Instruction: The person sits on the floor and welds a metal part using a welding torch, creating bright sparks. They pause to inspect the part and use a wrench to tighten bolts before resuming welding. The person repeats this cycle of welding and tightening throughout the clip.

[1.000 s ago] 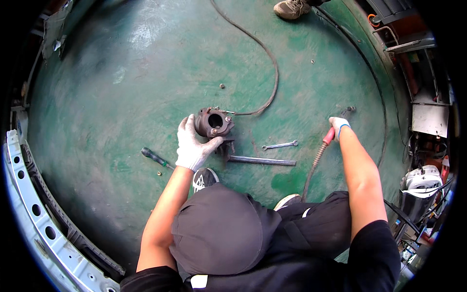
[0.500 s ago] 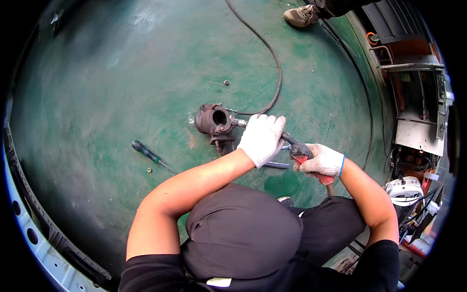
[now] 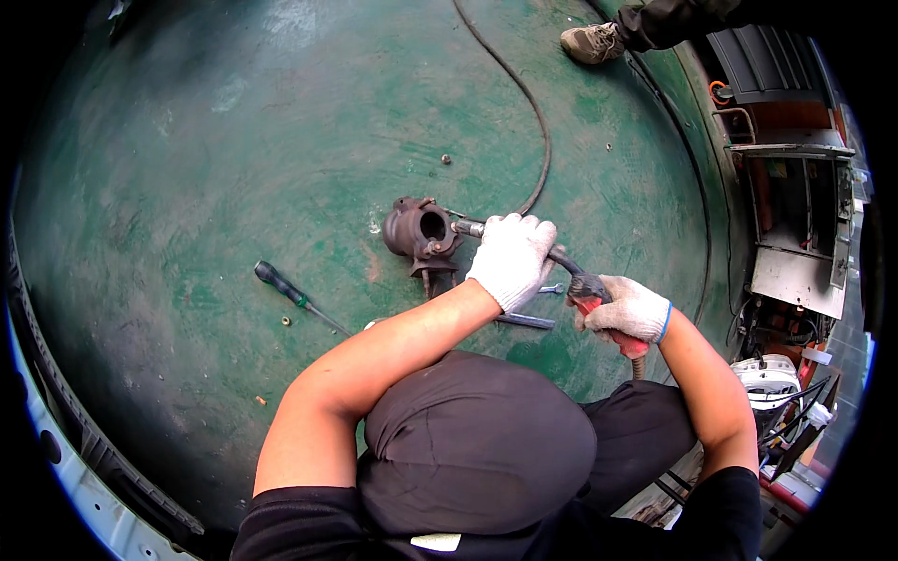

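Observation:
My left hand (image 3: pixel 513 260), in a white glove, is closed on the dark shaft of a red-and-black hand tool (image 3: pixel 591 297). The shaft's silver tip (image 3: pixel 468 227) is at the right side of a dark, flanged metal housing (image 3: pixel 404 229) on the floor. My gloved right hand (image 3: pixel 629 309) grips the tool's red handle, from which a spring-sleeved hose leads down. A silver bar (image 3: pixel 528 320) and a wrench (image 3: pixel 552 289), both partly hidden, lie beneath my arms and hands. A black-and-green screwdriver (image 3: pixel 281 285) lies to the left.
Loose nuts (image 3: pixel 445 159) (image 3: pixel 286 321) and a long hose (image 3: pixel 528 98) lie on the green floor (image 3: pixel 187 187). Another person's shoe (image 3: pixel 589 44) is at the top. Equipment (image 3: pixel 795 276) lines the right edge; a long metal panel (image 3: pixel 103 505) is at lower left.
My left hand has left the housing's left side and now grips the tool's shaft. My right hand has brought the tool leftward to the housing. The other person's leg shows more.

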{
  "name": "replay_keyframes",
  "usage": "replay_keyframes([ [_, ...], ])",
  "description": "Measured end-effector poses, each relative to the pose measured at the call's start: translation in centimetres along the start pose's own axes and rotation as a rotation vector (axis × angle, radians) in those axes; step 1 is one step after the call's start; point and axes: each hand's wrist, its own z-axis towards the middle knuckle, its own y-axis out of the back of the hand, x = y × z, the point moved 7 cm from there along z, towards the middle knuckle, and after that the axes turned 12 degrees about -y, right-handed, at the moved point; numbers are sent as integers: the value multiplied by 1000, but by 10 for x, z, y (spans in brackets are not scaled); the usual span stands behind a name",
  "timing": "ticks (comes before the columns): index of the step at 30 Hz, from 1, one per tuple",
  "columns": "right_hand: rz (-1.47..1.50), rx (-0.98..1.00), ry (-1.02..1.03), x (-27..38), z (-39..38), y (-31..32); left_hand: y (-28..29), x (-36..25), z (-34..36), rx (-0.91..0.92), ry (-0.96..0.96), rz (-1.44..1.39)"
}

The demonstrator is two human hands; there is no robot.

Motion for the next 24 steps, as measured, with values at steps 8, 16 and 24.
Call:
replay_keyframes([
  [8, 21, -4, -7, -1, 3, 1, 0, 1, 0, -14, 6, 24],
  [16, -7, -4, -9, 0, 3, 1, -1, 1, 2, 11, 19, 31],
  [24, 20, 14, 2, -6, 4, 5, -3, -2, 4, 10, 13, 39],
])
